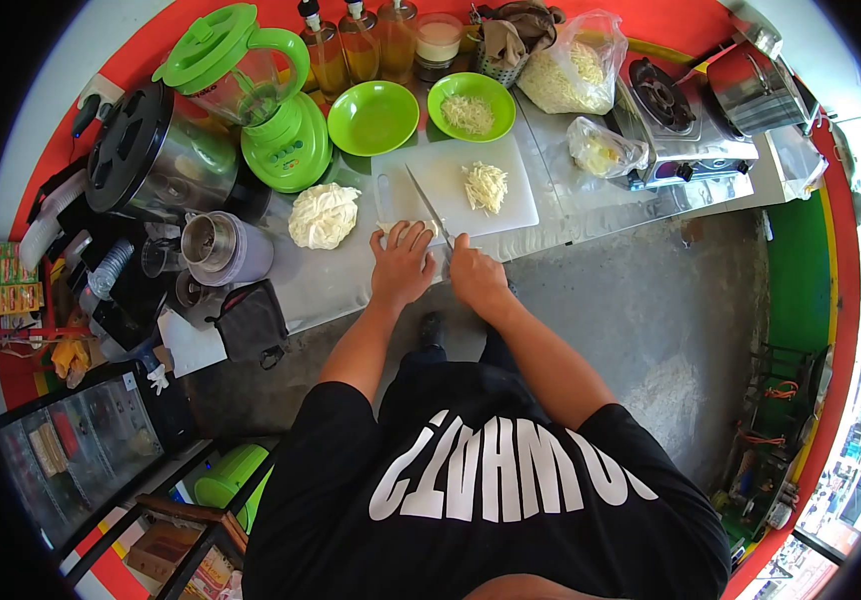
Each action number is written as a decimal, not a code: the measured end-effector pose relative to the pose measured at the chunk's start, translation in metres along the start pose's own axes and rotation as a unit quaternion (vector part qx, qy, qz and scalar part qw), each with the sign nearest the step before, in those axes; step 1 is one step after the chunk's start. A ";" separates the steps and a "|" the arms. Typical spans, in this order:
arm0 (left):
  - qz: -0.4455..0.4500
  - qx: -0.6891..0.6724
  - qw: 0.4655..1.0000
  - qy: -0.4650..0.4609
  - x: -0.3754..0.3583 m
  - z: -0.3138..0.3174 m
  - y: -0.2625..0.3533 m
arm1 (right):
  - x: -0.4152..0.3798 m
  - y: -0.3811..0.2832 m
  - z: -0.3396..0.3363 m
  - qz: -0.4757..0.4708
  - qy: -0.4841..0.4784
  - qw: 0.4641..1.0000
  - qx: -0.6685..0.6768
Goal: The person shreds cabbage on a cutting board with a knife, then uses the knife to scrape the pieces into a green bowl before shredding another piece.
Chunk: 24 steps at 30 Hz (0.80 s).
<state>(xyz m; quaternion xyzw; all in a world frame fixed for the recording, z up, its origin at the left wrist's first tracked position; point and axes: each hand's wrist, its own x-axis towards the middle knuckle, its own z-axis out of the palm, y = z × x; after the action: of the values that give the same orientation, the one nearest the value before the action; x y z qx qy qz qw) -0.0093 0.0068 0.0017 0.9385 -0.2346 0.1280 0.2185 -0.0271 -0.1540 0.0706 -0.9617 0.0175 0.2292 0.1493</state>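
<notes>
My right hand (478, 272) is closed around the handle of a kitchen knife (428, 200), whose blade points away over the white cutting board (516, 205). At the board's near edge, my left hand (403, 265) holds down a pale piece of cabbage (433, 228) with bent fingers, mostly covering it. The blade is close beside that piece; contact is hard to make out. A heap of shredded cabbage (486, 188) lies on the board's right half. Left of the board sits a larger pale cabbage chunk (325, 215).
Behind the board are a green bowl (374, 118) and another green bowl (503, 100) holding shreds. A green blender (286, 145) stands left, near a grey-lilac container (241, 250). Bags (576, 80) and a gas stove (696, 150) are right. A dark pouch (253, 320) lies at the counter's front.
</notes>
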 end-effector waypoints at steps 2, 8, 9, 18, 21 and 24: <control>-0.002 -0.002 1.000 0.004 0.000 -0.001 0.001 | -0.009 -0.002 0.007 0.019 -0.001 1.000 0.005; -0.020 -0.009 0.999 -0.025 0.000 -0.001 -0.001 | 0.000 -0.008 0.014 0.009 0.026 0.999 0.023; -0.020 -0.008 0.999 -0.025 -0.001 -0.001 -0.001 | 0.001 -0.010 0.007 0.009 0.026 0.999 0.024; -0.027 -0.032 0.999 -0.017 0.002 -0.006 0.000 | -0.005 -0.001 0.033 0.026 0.038 0.999 -0.021; -0.028 -0.024 0.999 -0.025 0.001 -0.006 0.002 | 0.005 0.000 0.023 -0.005 0.081 0.996 -0.043; -0.024 -0.017 0.999 -0.018 0.001 -0.004 -0.001 | 0.006 -0.005 0.000 -0.013 0.034 0.998 -0.042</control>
<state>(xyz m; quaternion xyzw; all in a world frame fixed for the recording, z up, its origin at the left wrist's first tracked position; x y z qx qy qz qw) -0.0078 0.0090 0.0048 0.9424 -0.2177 0.1014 0.2330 -0.0210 -0.1490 0.0689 -0.9745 0.0010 0.1948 0.1112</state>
